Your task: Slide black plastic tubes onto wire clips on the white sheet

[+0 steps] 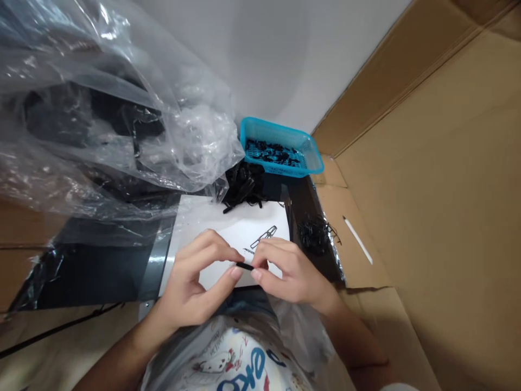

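Black strip (244, 266) pinched steady between closed fingers of my left hand (191, 285) and right hand (291, 271), low over white paper sheet (240, 228).

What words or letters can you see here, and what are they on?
"eko" (big blue letters, cut off at the picture's edge, so there may be more) on the white printed plastic sack.
Small red marks on the same sack are too small and blurred to read.
The white sheet of paper shows a black line drawing, but no words I can read.
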`<state>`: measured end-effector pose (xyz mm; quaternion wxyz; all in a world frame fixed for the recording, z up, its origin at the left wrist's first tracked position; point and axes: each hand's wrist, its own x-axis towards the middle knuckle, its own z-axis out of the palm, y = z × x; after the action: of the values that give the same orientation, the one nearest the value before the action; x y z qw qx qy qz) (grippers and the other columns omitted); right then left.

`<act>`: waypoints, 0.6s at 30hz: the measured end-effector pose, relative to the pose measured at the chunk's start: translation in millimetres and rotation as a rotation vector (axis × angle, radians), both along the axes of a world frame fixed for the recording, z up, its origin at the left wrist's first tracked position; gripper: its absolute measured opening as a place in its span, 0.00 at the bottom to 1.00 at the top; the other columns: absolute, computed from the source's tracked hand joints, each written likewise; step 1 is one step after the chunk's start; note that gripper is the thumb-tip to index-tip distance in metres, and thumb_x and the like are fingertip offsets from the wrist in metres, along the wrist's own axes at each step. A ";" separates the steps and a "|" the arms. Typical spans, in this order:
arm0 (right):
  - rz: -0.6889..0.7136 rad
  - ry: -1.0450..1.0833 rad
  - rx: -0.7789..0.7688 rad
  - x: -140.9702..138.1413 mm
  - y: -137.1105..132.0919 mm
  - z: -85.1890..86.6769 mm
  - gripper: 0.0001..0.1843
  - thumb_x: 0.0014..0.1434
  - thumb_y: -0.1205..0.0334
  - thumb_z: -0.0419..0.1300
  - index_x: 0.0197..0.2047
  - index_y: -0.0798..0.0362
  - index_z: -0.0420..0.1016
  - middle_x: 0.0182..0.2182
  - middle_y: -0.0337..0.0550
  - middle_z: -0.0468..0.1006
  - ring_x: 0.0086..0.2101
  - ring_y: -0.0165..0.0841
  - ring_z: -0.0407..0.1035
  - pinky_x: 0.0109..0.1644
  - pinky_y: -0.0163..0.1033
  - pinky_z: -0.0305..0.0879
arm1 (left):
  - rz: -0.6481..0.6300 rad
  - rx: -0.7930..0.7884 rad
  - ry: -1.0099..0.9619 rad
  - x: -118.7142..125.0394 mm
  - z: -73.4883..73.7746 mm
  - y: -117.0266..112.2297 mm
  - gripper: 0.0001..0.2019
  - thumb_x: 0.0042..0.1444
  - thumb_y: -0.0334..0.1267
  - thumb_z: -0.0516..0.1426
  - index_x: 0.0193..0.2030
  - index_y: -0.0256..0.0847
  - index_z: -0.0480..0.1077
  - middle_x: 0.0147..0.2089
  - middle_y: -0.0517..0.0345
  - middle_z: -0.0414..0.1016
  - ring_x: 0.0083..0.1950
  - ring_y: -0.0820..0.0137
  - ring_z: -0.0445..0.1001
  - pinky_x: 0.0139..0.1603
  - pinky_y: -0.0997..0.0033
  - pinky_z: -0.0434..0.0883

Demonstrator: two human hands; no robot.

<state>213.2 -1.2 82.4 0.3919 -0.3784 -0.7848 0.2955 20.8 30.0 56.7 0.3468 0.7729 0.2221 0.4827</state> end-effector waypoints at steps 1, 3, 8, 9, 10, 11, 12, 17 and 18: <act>0.015 0.011 -0.024 -0.3 1.3 0.8 0.07 0.58 0.70 0.55 0.29 0.52 0.62 0.24 0.34 0.65 0.26 0.26 0.61 0.31 0.32 0.58 | -0.007 -0.008 0.002 0.3 3.1 0.5 0.09 0.55 0.24 0.59 0.40 0.40 0.72 0.33 0.58 0.71 0.34 0.71 0.69 0.34 0.70 0.66; 0.002 0.073 -0.073 -3.5 2.2 -0.6 0.06 0.58 0.69 0.55 0.30 0.52 0.64 0.24 0.34 0.67 0.26 0.25 0.62 0.30 0.30 0.58 | 0.020 -0.049 -0.045 3.8 8.9 0.1 0.08 0.57 0.25 0.58 0.39 0.41 0.73 0.32 0.60 0.71 0.33 0.73 0.69 0.33 0.73 0.66; -0.153 0.143 -0.030 -14.5 -2.1 -13.4 0.06 0.60 0.65 0.54 0.31 0.52 0.63 0.25 0.35 0.68 0.26 0.26 0.63 0.31 0.31 0.60 | 0.124 -0.076 -0.177 16.3 12.5 -2.1 0.05 0.58 0.27 0.58 0.37 0.40 0.74 0.28 0.60 0.71 0.30 0.73 0.69 0.27 0.76 0.66; -0.134 0.135 -0.076 -13.7 -2.5 -13.7 0.07 0.62 0.62 0.53 0.32 0.52 0.64 0.25 0.36 0.69 0.27 0.27 0.64 0.32 0.32 0.60 | 0.103 -0.047 -0.174 16.6 11.9 -1.6 0.05 0.58 0.27 0.58 0.37 0.40 0.74 0.28 0.59 0.72 0.30 0.73 0.69 0.28 0.75 0.66; -0.094 0.130 -0.153 -11.7 -2.4 -12.4 0.09 0.64 0.60 0.52 0.32 0.52 0.64 0.26 0.37 0.70 0.28 0.28 0.65 0.33 0.32 0.60 | 0.076 -0.012 -0.159 15.7 11.4 -0.7 0.06 0.58 0.26 0.57 0.38 0.40 0.74 0.29 0.58 0.72 0.30 0.72 0.70 0.29 0.74 0.67; -0.045 0.130 -0.243 -8.7 -1.7 -9.6 0.11 0.66 0.57 0.50 0.33 0.53 0.65 0.27 0.37 0.71 0.29 0.28 0.66 0.35 0.33 0.61 | 0.047 0.024 -0.130 14.1 11.1 0.3 0.07 0.58 0.26 0.57 0.39 0.39 0.74 0.30 0.58 0.73 0.31 0.72 0.70 0.31 0.73 0.67; -0.003 0.123 -0.324 -5.2 -0.6 -5.6 0.14 0.68 0.55 0.48 0.33 0.53 0.65 0.28 0.38 0.71 0.30 0.28 0.67 0.36 0.33 0.61 | 0.019 0.051 -0.094 12.0 11.2 1.5 0.07 0.58 0.25 0.57 0.40 0.39 0.73 0.31 0.57 0.73 0.32 0.71 0.70 0.32 0.73 0.67; 0.069 -0.114 -0.352 5.6 7.8 10.2 0.17 0.68 0.54 0.45 0.30 0.53 0.62 0.27 0.39 0.69 0.31 0.30 0.66 0.38 0.35 0.59 | -0.068 0.008 0.053 5.3 12.4 6.9 0.06 0.60 0.26 0.55 0.37 0.39 0.72 0.30 0.58 0.72 0.32 0.72 0.69 0.33 0.74 0.66; 0.071 -0.150 -0.349 5.4 9.3 8.8 0.17 0.68 0.55 0.45 0.30 0.53 0.62 0.27 0.39 0.69 0.31 0.30 0.66 0.38 0.35 0.59 | -0.066 -0.022 0.059 5.4 11.3 7.1 0.05 0.61 0.27 0.55 0.36 0.39 0.72 0.29 0.58 0.72 0.31 0.72 0.70 0.32 0.74 0.66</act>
<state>218.5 8.1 91.2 0.2500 -0.4336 -0.7615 0.4118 26.2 37.1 68.0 0.3644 0.7899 0.2120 0.4453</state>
